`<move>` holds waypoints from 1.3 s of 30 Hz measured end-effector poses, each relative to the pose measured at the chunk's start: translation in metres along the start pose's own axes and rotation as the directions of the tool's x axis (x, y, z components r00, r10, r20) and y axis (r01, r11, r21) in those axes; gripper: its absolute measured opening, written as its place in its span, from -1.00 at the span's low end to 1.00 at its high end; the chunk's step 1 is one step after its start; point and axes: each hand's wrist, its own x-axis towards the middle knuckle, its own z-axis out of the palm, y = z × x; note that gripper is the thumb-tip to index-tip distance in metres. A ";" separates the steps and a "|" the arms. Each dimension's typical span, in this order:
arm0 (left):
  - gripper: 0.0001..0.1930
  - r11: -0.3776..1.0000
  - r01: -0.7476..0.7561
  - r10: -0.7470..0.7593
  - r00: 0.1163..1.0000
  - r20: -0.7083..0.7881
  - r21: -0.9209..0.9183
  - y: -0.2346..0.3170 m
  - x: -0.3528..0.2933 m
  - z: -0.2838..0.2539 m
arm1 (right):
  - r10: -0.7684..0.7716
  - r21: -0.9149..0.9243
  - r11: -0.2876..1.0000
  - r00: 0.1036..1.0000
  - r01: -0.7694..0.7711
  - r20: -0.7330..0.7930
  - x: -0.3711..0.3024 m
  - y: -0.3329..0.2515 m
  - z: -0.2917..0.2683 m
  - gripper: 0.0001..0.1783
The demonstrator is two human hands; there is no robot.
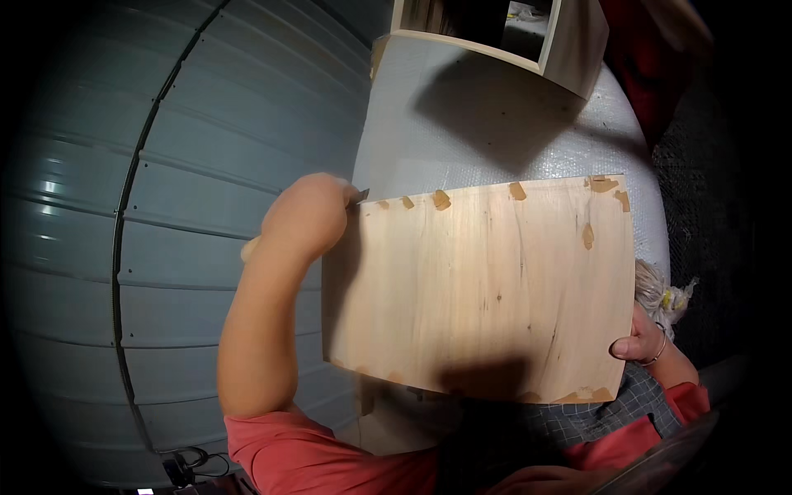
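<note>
A pale wooden panel [478,280] lies in front of me, with brown filler patches along its far edge and corners. My left hand [318,202] is closed at its far left corner around what looks like a putty knife. Only the dark blade tip [361,196] and a light handle end [250,247] show; my fingers hide the rest. The blade tip is at the panel's far edge. At the near right, my right hand [635,340] grips the panel's right edge, its thumb on the top face and the other fingers mostly hidden.
Bubble wrap [429,107] covers the work surface. An open wooden box [573,54] stands at the far end, beside red cloth [652,74]. A clear plastic bag [676,301] lies near my right hand. Metal wall panels [198,198] rise close on the left; a black cable [198,462] lies lower left.
</note>
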 end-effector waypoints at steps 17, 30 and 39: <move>-0.70 0.801 -0.297 0.342 0.940 -0.010 -0.520 0.110 -0.013 -0.026 | -0.104 -0.296 0.941 0.972 0.164 0.210 0.013 0.001 -0.013 -0.19; -0.59 0.701 -0.701 0.523 0.633 -0.572 -0.135 0.129 -0.035 0.023 | -0.106 -0.190 0.970 0.968 0.152 0.229 0.020 0.008 -0.010 -0.13; -0.53 0.618 -0.743 0.735 0.428 -0.526 0.258 0.186 -0.029 0.016 | -0.110 -0.239 0.957 0.967 0.166 0.230 0.015 0.022 -0.020 -0.16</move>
